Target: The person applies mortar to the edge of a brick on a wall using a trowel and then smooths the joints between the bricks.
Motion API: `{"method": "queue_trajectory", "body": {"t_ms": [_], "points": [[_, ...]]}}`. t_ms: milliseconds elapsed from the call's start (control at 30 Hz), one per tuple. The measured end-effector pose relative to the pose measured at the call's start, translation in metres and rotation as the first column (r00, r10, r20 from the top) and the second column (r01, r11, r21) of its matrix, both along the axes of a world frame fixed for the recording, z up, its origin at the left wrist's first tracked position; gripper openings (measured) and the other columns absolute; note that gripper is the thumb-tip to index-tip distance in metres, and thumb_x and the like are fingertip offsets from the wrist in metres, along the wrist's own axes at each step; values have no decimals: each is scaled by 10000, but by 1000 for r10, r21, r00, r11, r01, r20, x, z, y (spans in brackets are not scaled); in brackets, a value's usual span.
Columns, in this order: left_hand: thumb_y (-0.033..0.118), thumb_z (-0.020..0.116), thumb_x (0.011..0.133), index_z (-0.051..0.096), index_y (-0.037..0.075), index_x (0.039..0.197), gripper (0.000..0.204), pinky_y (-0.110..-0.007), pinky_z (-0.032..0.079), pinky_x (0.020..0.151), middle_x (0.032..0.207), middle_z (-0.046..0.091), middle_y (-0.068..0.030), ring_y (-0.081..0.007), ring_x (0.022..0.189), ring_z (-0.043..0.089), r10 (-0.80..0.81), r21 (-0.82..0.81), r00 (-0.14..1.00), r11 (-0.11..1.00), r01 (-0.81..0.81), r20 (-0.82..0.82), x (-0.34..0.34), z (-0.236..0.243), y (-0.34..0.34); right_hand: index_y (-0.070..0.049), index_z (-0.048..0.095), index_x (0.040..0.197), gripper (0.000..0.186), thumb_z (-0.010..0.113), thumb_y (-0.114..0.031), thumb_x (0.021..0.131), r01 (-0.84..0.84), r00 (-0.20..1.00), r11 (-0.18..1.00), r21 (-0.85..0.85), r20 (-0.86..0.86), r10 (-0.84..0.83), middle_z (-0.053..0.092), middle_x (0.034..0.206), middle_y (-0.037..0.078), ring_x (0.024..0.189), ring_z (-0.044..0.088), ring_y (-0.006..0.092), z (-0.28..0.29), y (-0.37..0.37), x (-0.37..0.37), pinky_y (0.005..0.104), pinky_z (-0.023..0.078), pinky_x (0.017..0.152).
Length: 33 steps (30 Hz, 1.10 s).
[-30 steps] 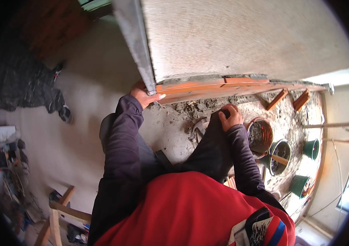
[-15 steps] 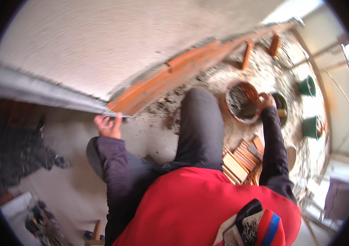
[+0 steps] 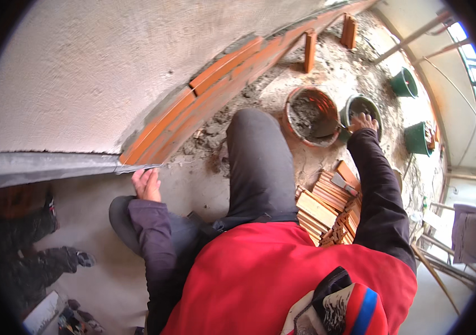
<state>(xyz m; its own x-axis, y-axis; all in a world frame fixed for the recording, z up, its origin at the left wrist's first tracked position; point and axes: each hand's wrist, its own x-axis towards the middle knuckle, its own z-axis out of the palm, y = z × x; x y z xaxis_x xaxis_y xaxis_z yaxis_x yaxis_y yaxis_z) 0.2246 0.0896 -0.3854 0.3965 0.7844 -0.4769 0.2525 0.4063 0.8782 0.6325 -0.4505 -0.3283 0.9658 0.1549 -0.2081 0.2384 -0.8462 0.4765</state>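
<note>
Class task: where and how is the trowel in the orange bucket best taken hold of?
By the handle, from the right, I'd judge: the trowel rests with its blade in the orange bucket, and its neck points right, toward the handle end the right hand covers.

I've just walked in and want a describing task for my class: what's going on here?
Someone's right hand is at the handle of a trowel, its blade in an orange bucket of mortar. The left hand is by the near end of a brick row along a pale wall.
</note>
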Motion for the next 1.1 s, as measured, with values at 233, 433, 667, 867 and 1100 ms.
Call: {"method": "queue_trajectory", "body": {"t_ms": [233, 433, 667, 867, 1100], "points": [[177, 722, 818, 394, 83, 1204, 515, -274, 427, 680, 1018, 569, -61, -120, 861, 531, -54, 11, 998, 998, 54, 43, 10, -5, 0, -210, 670, 1056, 309, 615, -374, 800, 110, 978, 990, -89, -169, -124, 610, 1162, 62, 1126, 566, 278, 22, 40, -8, 445, 374, 1002], [109, 690, 825, 449, 106, 1158, 411, -260, 429, 664, 974, 574, -23, -103, 846, 533, -51, -57, 996, 997, 56, 80, 11, -8, 1, -85, 688, 913, 301, 617, -348, 787, -1, 994, 992, 125, -109, 15, 682, 896, 162, 876, 652, 346, 40, -27, 10, 420, 510, 776], [157, 676, 872, 499, 129, 1116, 303, -245, 447, 679, 945, 575, 21, -77, 807, 540, -103, -80, 988, 990, 112, 112, 23, -12, -4, -46, 646, 958, 306, 567, -341, 933, -63, 924, 548, 834, -159, 349, 594, 764, 61, 700, 563, 195, -60, -146, -65, 333, 462, 651], [201, 672, 881, 520, 127, 1095, 273, -246, 439, 708, 953, 575, 30, -74, 817, 532, -157, -55, 986, 986, 160, 56, 28, -4, 2, -41, 599, 889, 339, 541, -364, 969, 589, 806, 332, 737, -512, -296, 481, 626, -3, 574, 453, 119, -97, -66, -191, 281, 369, 536], [177, 669, 879, 527, 118, 1089, 260, -242, 446, 699, 928, 591, 24, -79, 803, 543, -216, -72, 976, 973, 218, 41, 34, -22, 7, -38, 627, 863, 305, 590, -335, 921, 476, 879, 596, 647, -357, -315, 609, 699, 100, 655, 566, 191, -49, -124, -242, 358, 446, 639]]}}
